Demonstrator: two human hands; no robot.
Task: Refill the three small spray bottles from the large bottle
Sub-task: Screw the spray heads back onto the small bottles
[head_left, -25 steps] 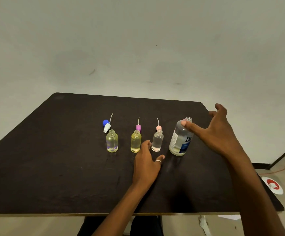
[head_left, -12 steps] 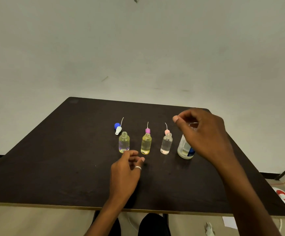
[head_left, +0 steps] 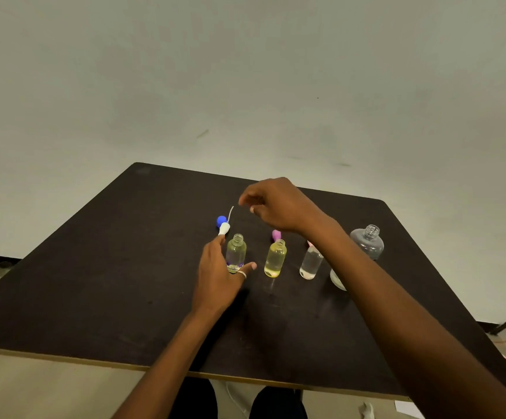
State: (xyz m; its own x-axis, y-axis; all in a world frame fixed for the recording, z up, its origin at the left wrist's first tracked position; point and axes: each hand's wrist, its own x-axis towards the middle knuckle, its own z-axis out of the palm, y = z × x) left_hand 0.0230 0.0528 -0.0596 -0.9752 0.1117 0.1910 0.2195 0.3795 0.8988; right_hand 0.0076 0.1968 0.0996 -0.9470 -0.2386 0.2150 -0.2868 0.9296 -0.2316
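Dim, flat indoor light with a greenish-grey cast. Soft shadows on the dark table (head_left: 94, 282) beneath both forearms. Faint reflection below the yellow bottle (head_left: 275, 258). Slightly blurred right hand (head_left: 279, 204). Stretched, bowed edges.

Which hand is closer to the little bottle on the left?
Left. The left hand is right beside the leftmost small bottle, thumb in front of its base. The right hand hovers higher and farther back, near the blue-and-white spray cap.
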